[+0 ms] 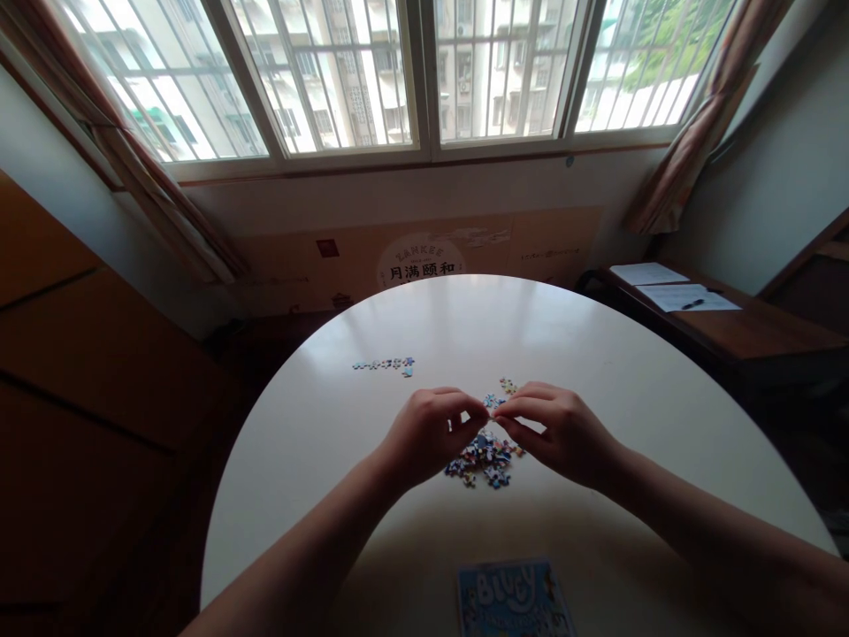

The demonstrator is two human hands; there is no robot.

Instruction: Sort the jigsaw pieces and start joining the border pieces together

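Observation:
My left hand and my right hand meet fingertip to fingertip over the white round table, both pinched on a small puzzle piece that is mostly hidden by the fingers. Just below and between the hands lies a loose pile of puzzle pieces. A few more pieces show beyond the fingertips. Farther left, a short row of joined or closely laid pieces lies on the table, with one piece under its right end.
At the near edge of the white table lies a blue box marked "Bluey". A wooden side table on the right holds papers and a pen. Barred windows and curtains stand beyond.

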